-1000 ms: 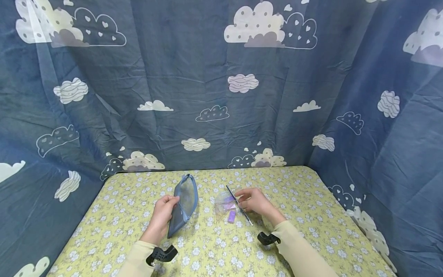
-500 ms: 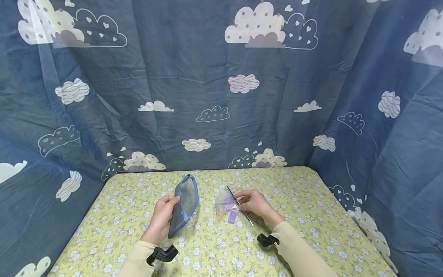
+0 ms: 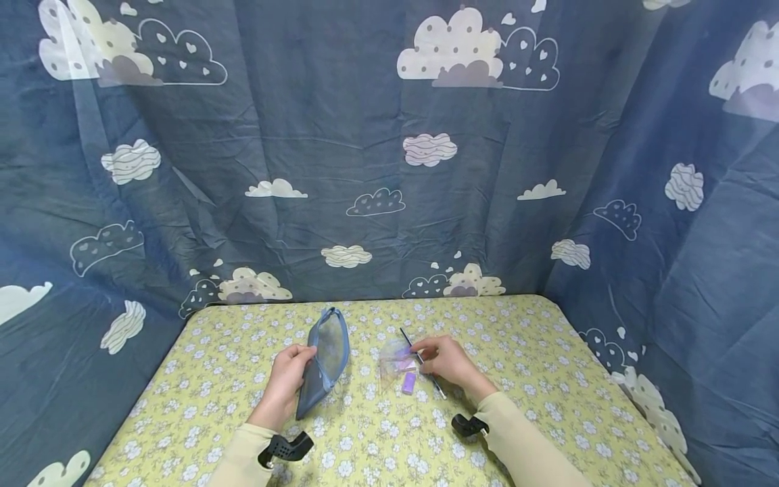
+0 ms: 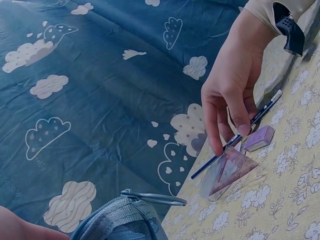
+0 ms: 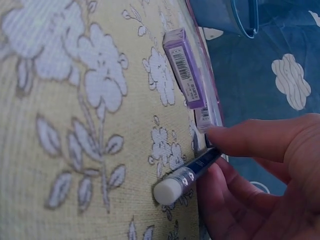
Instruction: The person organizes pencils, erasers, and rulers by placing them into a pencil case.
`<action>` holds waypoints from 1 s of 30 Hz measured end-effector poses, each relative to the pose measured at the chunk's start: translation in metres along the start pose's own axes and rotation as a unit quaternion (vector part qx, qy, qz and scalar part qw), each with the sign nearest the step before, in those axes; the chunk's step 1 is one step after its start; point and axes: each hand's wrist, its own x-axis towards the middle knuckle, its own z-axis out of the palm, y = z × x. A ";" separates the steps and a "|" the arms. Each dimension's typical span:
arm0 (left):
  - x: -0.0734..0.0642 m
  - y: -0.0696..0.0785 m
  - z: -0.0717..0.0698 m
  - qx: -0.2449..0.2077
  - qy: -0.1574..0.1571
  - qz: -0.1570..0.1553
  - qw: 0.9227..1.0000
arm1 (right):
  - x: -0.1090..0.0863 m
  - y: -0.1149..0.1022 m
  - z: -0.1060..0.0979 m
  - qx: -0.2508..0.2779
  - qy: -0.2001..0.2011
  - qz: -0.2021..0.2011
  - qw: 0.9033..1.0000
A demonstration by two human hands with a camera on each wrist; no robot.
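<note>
In the head view my left hand (image 3: 285, 379) grips the side of a blue zip pouch (image 3: 331, 348), whose mouth gapes toward the right. My right hand (image 3: 450, 364) pinches a dark pencil (image 3: 437, 387) between thumb and fingers, low over the table. The right wrist view shows the pencil's white eraser end (image 5: 168, 192) close to the cloth. Just left of that hand lies a purple boxed eraser (image 3: 409, 383) with a barcode on its side. Beneath the pencil's far half are a clear set square (image 4: 235, 172) and other thin clear pieces, partly covered by the fingers.
A yellow floral cloth (image 3: 383, 446) covers the table. Blue cloud-print curtain (image 3: 377, 162) hangs behind it and along both sides. Black wrist mounts (image 3: 286, 448) sit on both sleeves.
The head view has tipped up slightly. Both hands, the pouch and the pencil stay in nearly the same places.
</note>
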 end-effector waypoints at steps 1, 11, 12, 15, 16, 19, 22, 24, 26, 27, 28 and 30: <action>0.000 0.000 0.000 0.000 0.000 0.000 1.000 | 0.000 0.001 0.000 -0.004 0.002 0.000 1.000; 0.001 0.000 0.000 -0.002 0.001 -0.005 1.000 | 0.001 0.001 0.002 -0.019 0.010 0.002 1.000; 0.001 0.000 0.000 -0.002 0.002 -0.005 1.000 | 0.001 0.001 0.003 -0.020 0.009 0.002 1.000; 0.002 -0.001 0.000 -0.001 0.003 -0.004 1.000 | 0.002 0.000 0.002 -0.023 0.006 0.005 1.000; 0.002 -0.001 0.000 -0.001 0.003 -0.004 1.000 | 0.002 0.000 0.002 -0.023 0.005 0.007 1.000; 0.003 -0.002 0.000 0.002 0.003 -0.003 1.000 | 0.003 0.000 0.002 -0.022 0.004 0.012 1.000; 0.004 -0.003 0.000 0.006 0.002 -0.002 1.000 | 0.004 0.000 0.002 -0.014 0.001 0.018 1.000; 0.004 -0.003 0.000 0.005 0.003 -0.002 1.000 | 0.004 0.000 0.002 -0.007 -0.001 0.022 1.000; 0.004 -0.003 0.000 0.005 0.002 -0.002 1.000 | 0.004 0.000 0.002 0.001 -0.004 0.023 1.000; 0.003 -0.003 0.000 0.006 0.001 -0.001 1.000 | 0.004 0.000 0.002 0.004 -0.005 0.024 1.000; 0.003 -0.003 0.000 0.005 0.001 -0.001 1.000 | 0.004 -0.001 0.001 0.008 -0.005 0.024 1.000; 0.003 -0.003 0.000 0.006 -0.001 0.001 1.000 | 0.004 -0.001 0.001 0.013 -0.006 0.025 1.000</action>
